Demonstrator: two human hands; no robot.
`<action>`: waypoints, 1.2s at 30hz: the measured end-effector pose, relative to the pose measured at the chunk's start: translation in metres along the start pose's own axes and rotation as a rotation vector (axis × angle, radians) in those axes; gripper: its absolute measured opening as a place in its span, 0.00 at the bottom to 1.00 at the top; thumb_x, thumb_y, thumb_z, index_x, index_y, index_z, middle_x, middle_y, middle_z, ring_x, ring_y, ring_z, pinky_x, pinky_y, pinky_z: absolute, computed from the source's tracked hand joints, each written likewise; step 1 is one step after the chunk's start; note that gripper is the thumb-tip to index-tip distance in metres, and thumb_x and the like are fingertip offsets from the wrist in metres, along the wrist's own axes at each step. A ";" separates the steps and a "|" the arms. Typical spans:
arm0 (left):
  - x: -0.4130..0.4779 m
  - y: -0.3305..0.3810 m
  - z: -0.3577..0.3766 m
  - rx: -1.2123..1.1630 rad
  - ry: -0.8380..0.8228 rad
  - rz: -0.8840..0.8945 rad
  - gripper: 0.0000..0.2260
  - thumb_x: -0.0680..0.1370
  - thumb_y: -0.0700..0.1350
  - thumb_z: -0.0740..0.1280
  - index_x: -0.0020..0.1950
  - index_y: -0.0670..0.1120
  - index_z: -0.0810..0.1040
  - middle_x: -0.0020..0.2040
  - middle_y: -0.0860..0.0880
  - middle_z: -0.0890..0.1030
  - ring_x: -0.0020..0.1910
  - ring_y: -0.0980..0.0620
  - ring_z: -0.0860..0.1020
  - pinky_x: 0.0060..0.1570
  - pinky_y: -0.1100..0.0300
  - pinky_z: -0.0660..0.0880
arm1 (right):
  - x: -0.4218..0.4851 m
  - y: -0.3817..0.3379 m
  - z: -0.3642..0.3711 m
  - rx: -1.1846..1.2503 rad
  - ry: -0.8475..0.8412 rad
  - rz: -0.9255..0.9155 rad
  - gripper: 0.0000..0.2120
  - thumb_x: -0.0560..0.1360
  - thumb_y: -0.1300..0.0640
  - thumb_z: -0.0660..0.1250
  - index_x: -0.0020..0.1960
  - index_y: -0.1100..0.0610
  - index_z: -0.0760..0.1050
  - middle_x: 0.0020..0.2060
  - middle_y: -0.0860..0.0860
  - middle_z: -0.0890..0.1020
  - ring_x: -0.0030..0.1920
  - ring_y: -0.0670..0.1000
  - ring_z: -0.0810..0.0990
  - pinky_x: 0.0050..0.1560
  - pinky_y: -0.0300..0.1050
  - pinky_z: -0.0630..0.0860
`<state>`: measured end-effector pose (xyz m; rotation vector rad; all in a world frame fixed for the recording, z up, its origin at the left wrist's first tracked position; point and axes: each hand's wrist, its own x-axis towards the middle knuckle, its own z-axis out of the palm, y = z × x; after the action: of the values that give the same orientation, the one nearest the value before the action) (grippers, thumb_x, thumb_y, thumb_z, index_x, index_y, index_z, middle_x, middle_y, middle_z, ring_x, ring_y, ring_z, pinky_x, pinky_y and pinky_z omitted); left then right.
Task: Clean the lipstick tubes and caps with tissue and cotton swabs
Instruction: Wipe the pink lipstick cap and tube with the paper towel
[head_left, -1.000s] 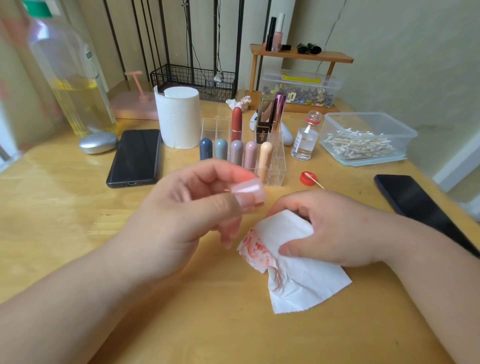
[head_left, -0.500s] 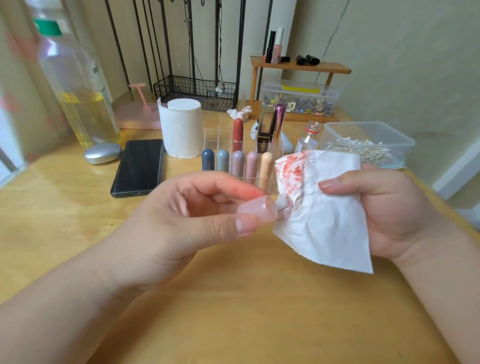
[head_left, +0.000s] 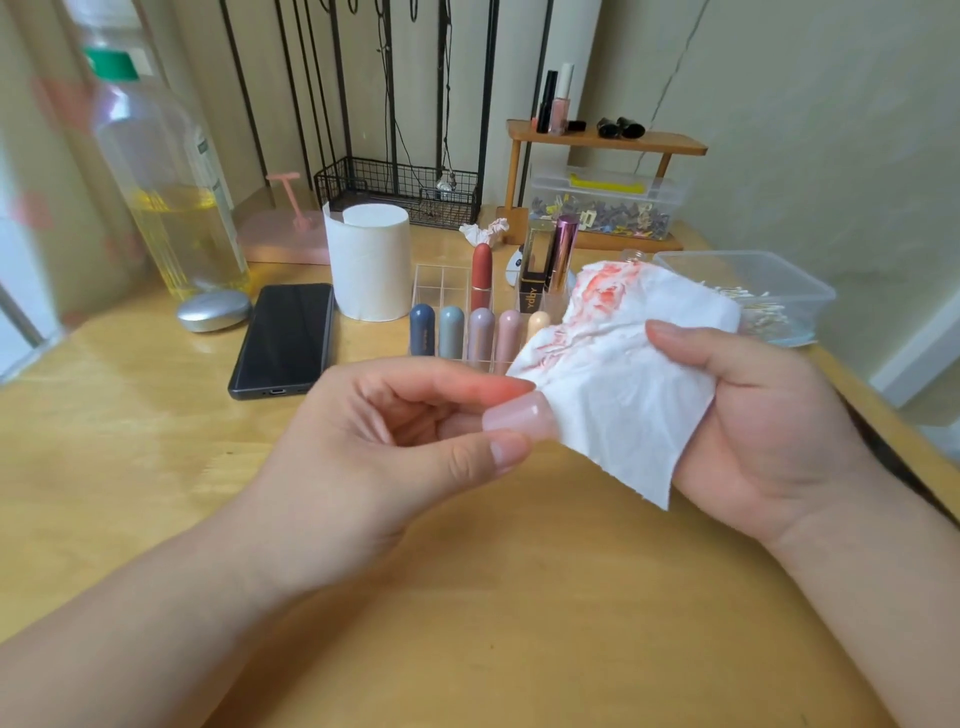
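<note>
My left hand (head_left: 384, 441) pinches a pale pink lipstick cap (head_left: 514, 418) between thumb and fingers, above the table's middle. My right hand (head_left: 763, 415) holds a white tissue (head_left: 623, 374) smeared with red lipstick, and the tissue's edge touches the cap's end. Behind them a clear organizer (head_left: 441, 283) holds several pastel lipstick tubes (head_left: 452, 332) and a red lipstick (head_left: 482, 275). A clear box of cotton swabs (head_left: 769, 291) stands at the right, partly hidden by the tissue.
A tissue roll (head_left: 370, 262), a black phone (head_left: 285, 340), a silver case (head_left: 214, 310) and a big bottle of yellow liquid (head_left: 166, 192) stand at the left. A wire basket (head_left: 400, 189) and a wooden shelf (head_left: 608, 143) line the back.
My right hand lifted the stained tissue off the table and brought it up against the cap in my left hand. The view tilted up a little.
</note>
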<state>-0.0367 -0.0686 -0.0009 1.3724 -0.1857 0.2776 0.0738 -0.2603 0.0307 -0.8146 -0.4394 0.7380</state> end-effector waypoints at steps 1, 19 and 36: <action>0.000 0.000 0.001 -0.003 0.005 0.006 0.13 0.67 0.38 0.76 0.51 0.39 0.85 0.49 0.39 0.86 0.48 0.45 0.85 0.50 0.59 0.80 | -0.001 0.003 0.001 0.023 -0.036 -0.007 0.24 0.76 0.61 0.61 0.70 0.67 0.71 0.65 0.67 0.77 0.65 0.67 0.76 0.63 0.64 0.75; 0.006 -0.006 0.000 -0.019 0.032 -0.096 0.12 0.71 0.37 0.76 0.53 0.36 0.84 0.48 0.33 0.84 0.44 0.42 0.82 0.50 0.54 0.79 | -0.007 0.018 0.005 -0.427 0.387 -0.128 0.09 0.82 0.62 0.60 0.58 0.63 0.76 0.42 0.58 0.86 0.33 0.55 0.83 0.25 0.42 0.73; 0.008 -0.007 0.003 -0.309 0.006 -0.252 0.12 0.76 0.41 0.66 0.51 0.35 0.85 0.40 0.39 0.81 0.36 0.49 0.78 0.41 0.55 0.80 | -0.020 0.022 0.013 -1.082 0.060 -0.585 0.09 0.80 0.64 0.62 0.43 0.57 0.77 0.38 0.48 0.81 0.41 0.46 0.80 0.46 0.36 0.75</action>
<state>-0.0264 -0.0721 -0.0044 1.0741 -0.0463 0.0384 0.0435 -0.2582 0.0200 -1.6043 -0.9983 -0.1394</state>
